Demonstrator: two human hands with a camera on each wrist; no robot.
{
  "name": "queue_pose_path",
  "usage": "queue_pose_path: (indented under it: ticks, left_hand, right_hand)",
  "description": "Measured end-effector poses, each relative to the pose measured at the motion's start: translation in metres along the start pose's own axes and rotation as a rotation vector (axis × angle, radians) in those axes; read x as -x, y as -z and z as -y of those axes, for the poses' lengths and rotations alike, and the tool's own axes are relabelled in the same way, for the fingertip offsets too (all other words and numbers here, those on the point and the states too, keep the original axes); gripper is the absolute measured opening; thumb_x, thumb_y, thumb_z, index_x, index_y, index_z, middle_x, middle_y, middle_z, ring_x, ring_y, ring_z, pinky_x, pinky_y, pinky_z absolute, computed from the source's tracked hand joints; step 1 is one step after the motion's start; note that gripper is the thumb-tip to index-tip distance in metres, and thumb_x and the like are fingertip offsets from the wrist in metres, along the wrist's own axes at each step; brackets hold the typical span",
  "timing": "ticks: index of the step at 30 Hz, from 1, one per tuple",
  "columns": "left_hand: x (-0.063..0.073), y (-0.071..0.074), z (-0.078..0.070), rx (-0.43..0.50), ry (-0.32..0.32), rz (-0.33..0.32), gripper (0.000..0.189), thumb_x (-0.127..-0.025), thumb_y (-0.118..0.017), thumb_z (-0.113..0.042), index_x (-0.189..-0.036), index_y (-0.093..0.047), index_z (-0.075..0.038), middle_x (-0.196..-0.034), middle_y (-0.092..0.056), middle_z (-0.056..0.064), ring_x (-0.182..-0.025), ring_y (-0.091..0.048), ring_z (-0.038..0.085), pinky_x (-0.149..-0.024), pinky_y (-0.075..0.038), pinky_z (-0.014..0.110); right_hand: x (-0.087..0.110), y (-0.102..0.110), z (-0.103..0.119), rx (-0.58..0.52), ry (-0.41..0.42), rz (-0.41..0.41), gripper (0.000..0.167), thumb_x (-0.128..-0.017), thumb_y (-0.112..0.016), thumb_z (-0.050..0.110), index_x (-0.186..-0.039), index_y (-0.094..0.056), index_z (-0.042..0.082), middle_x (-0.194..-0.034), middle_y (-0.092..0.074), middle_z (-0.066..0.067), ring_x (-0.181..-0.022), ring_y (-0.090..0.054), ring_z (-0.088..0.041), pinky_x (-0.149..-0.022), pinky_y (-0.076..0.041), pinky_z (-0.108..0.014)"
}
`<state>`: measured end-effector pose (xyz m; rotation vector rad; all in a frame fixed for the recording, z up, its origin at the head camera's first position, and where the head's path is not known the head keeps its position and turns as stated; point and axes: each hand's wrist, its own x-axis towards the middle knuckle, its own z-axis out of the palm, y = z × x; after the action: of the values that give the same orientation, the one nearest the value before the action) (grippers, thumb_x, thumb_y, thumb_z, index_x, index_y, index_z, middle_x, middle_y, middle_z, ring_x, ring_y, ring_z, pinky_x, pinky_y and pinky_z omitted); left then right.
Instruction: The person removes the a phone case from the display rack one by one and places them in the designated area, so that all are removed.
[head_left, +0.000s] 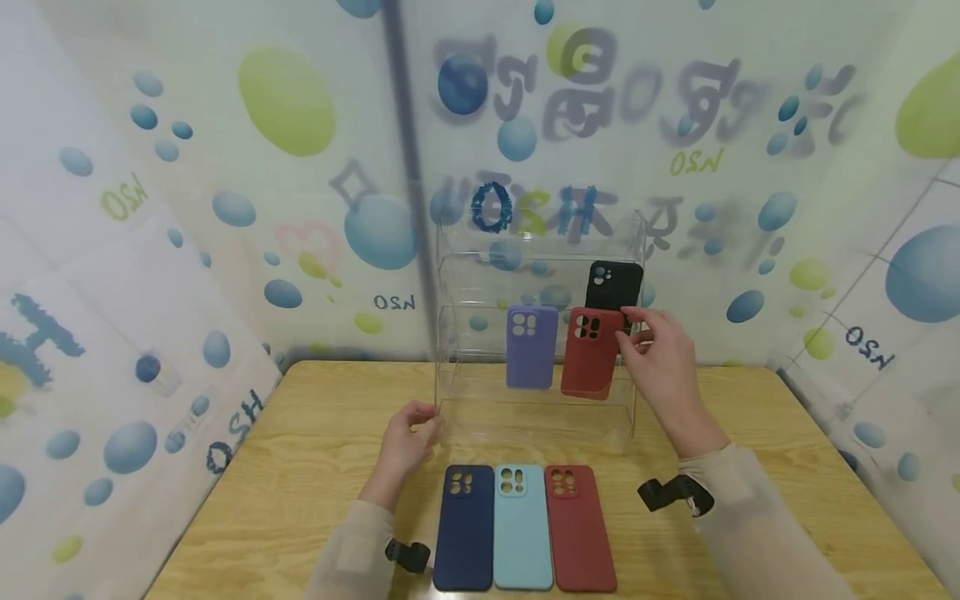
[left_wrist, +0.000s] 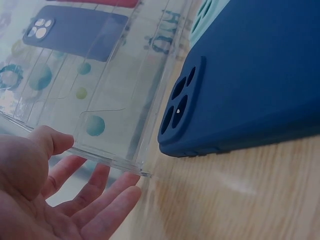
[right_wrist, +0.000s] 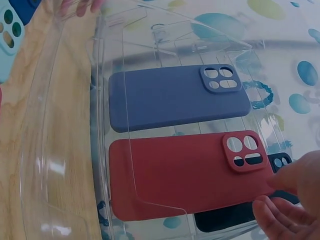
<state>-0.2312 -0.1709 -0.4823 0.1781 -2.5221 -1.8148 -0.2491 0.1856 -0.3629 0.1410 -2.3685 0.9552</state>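
A clear plastic display rack [head_left: 480, 417] with stepped tiers stands on the table. My left hand [head_left: 406, 440] holds its left side edge, with the thumb on one face and the fingers around the other in the left wrist view. At the rack's right side, my right hand [head_left: 663, 354] pinches the right edge of a red phone case [head_left: 588, 358] near its camera cutout. That case leans upright in a lower tier. Left of it stands a purple phone case [head_left: 531, 350]. Behind and above the red one is a black phone case [head_left: 611, 287], partly covered.
On the table [head_left: 300, 492] in front of the rack lie a navy phone case [head_left: 465, 533], a light blue phone case [head_left: 522, 533] and another red phone case [head_left: 581, 533], side by side. A patterned curtain [head_left: 300, 208] hangs close behind the rack.
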Motion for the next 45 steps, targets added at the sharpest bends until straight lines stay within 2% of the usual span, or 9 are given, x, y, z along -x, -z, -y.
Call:
queue_pose_path:
  ticks: [8,20,26,28,31,33,35,42,45]
  left_hand:
    - [-0.001,-0.001,0.000,-0.006,-0.008,0.003,0.022,-0.102,-0.062,-0.013,-0.120,-0.062,0.000,-0.129,-0.062,0.024,-0.097,-0.069,0.032,-0.072,-0.060,0.035]
    - [-0.001,0.000,-0.001,-0.017,-0.011,-0.001,0.021,-0.102,-0.060,-0.011,-0.120,-0.061,0.001,-0.129,-0.062,0.024,-0.096,-0.070,0.032,-0.072,-0.060,0.035]
    - [-0.001,-0.001,-0.001,-0.009,-0.018,-0.006,0.020,-0.102,-0.061,-0.009,-0.119,-0.062,0.001,-0.128,-0.063,0.024,-0.094,-0.069,0.032,-0.069,-0.059,0.033]
    - [0.000,-0.001,0.000,-0.008,-0.020,-0.005,0.020,-0.102,-0.061,-0.010,-0.119,-0.062,0.001,-0.128,-0.063,0.024,-0.094,-0.069,0.031,-0.069,-0.059,0.033]
    - [0.001,-0.001,-0.002,-0.010,-0.017,-0.004,0.021,-0.102,-0.061,-0.011,-0.119,-0.062,0.000,-0.130,-0.063,0.024,-0.095,-0.069,0.031,-0.070,-0.059,0.033]
    - [0.001,-0.001,-0.002,-0.013,-0.015,-0.006,0.022,-0.102,-0.061,-0.012,-0.120,-0.062,0.000,-0.131,-0.062,0.024,-0.095,-0.069,0.031,-0.070,-0.059,0.033]
    - [0.001,-0.001,-0.003,-0.014,-0.013,-0.009,0.022,-0.102,-0.061,-0.012,-0.120,-0.062,0.000,-0.131,-0.062,0.025,-0.095,-0.069,0.031,-0.071,-0.059,0.033]
    - [-0.001,-0.003,-0.002,-0.013,-0.015,-0.011,0.021,-0.101,-0.061,-0.010,-0.119,-0.061,0.001,-0.129,-0.063,0.026,-0.094,-0.069,0.031,-0.070,-0.059,0.032]
    - [-0.001,-0.002,-0.001,-0.017,-0.018,-0.011,0.021,-0.101,-0.060,-0.010,-0.119,-0.061,0.002,-0.129,-0.063,0.026,-0.095,-0.069,0.032,-0.070,-0.059,0.032]
  right_hand:
    - [-0.007,-0.004,-0.002,0.028,0.009,0.016,0.037,-0.099,-0.067,0.007,-0.136,-0.064,0.003,-0.120,-0.061,-0.021,-0.086,-0.068,-0.031,-0.074,-0.058,-0.044]
    - [-0.005,-0.009,-0.009,-0.004,0.040,0.012,0.032,-0.099,-0.068,0.008,-0.130,-0.066,0.002,-0.111,-0.066,-0.019,-0.091,-0.069,-0.033,-0.079,-0.061,-0.049]
    - [-0.002,-0.010,-0.013,-0.042,0.077,-0.023,0.030,-0.097,-0.071,0.010,-0.126,-0.068,0.003,-0.111,-0.069,-0.019,-0.091,-0.072,-0.035,-0.078,-0.062,-0.052]
    - [-0.001,-0.009,-0.013,-0.060,0.083,-0.035,0.030,-0.097,-0.072,0.010,-0.126,-0.068,0.004,-0.110,-0.070,-0.018,-0.091,-0.073,-0.034,-0.078,-0.062,-0.049]
    - [0.000,-0.008,-0.015,-0.084,0.077,-0.039,0.029,-0.097,-0.072,0.010,-0.125,-0.069,0.005,-0.110,-0.071,-0.016,-0.092,-0.073,-0.033,-0.078,-0.061,-0.028]
    - [0.000,-0.006,-0.017,-0.101,0.068,-0.034,0.029,-0.097,-0.072,0.011,-0.125,-0.069,0.006,-0.110,-0.071,-0.016,-0.093,-0.073,-0.033,-0.077,-0.054,-0.013]
    - [0.000,-0.005,-0.019,-0.117,0.062,-0.026,0.029,-0.097,-0.072,0.013,-0.125,-0.069,0.007,-0.108,-0.071,-0.016,-0.093,-0.074,-0.033,-0.075,-0.046,-0.002]
    - [0.003,0.001,-0.023,-0.150,0.060,-0.023,0.027,-0.097,-0.073,0.014,-0.123,-0.070,0.008,-0.108,-0.072,-0.014,-0.092,-0.074,-0.030,-0.077,-0.045,0.000]
    - [0.005,0.002,-0.022,-0.160,0.060,-0.031,0.027,-0.097,-0.073,0.015,-0.123,-0.070,0.009,-0.109,-0.073,-0.013,-0.089,-0.074,-0.022,-0.078,-0.046,-0.001]
